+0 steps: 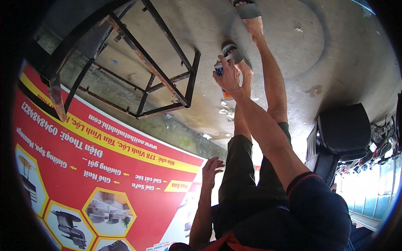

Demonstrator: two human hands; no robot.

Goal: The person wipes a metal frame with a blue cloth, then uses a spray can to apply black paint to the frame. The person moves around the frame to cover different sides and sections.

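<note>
My right hand reaches forward over the concrete floor, its fingers wrapped round a spray can. The can has a dark blue upper part and a yellow-orange lower part; my palm hides its middle. A finger lies at the can's top; whether it presses the nozzle I cannot tell. Left of the can stands a black metal frame of welded bars with rusty patches, apart from both hands. My left hand hangs beside my left thigh with fingers apart and nothing in it.
A big red and yellow printed banner fills the left side. A black padded seat stands at the right, with parked motorbikes beyond. White scraps litter the floor near my sandalled feet.
</note>
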